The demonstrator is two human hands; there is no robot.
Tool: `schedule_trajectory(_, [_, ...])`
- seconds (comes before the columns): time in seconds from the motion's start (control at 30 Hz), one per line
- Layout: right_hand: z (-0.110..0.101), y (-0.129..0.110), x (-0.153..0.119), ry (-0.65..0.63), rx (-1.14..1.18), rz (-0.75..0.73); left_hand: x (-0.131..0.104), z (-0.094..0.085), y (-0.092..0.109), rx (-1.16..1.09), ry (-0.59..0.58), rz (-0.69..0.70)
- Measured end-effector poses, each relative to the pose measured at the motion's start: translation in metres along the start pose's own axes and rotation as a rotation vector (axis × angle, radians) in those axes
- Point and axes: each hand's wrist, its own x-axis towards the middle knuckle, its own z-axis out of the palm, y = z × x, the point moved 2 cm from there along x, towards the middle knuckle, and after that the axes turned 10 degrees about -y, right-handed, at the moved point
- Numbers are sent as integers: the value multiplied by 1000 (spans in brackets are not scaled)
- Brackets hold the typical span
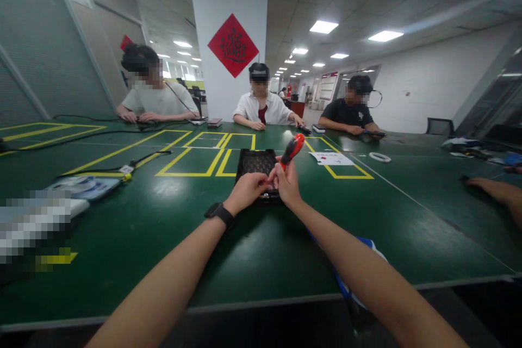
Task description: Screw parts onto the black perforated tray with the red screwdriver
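Note:
A black open case (258, 162) lies on the green table, in front of me near the middle of the view. My right hand (286, 182) is closed around a red and black screwdriver (292, 149), whose handle points up and slightly right. Over the near part of the case, my left hand (249, 189) has its fingers pressed together, touching the fingertips of my right hand. Whatever is between the left fingertips is too small to make out. The screwdriver's tip is hidden by the hands. A black band circles my left wrist.
Yellow tape outlines mark the green table (163, 261). A white paper (332, 159) and a tape roll (380, 157) lie to the right. Plastic packages (87, 187) and cables lie left. A blue and white item is under my right forearm. Several people sit around the table.

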Motion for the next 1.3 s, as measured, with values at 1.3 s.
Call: schedule_trajectory(1.3, [-4,9,5,-12,70,34,2,9,-10,-150,30,-67])
